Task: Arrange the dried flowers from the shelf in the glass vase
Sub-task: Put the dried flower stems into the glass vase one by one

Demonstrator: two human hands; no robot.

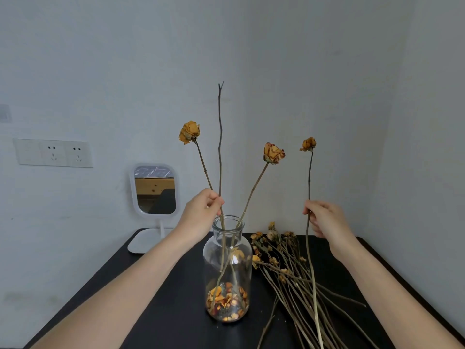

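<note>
Glass vase [227, 268]: on table [176, 311], three stems [220, 152] inside.
Left hand [201, 210]: pinches stems above neck.
Right hand [324, 220]: grips dried flower [309, 172] beside vase.
Risk: brittle stem snapping against narrow neck.

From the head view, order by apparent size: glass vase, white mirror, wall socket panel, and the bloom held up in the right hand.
1. glass vase, though it stands nearest the camera.
2-3. white mirror and wall socket panel: too alike to rank.
4. bloom on the stem the right hand holds.
</note>
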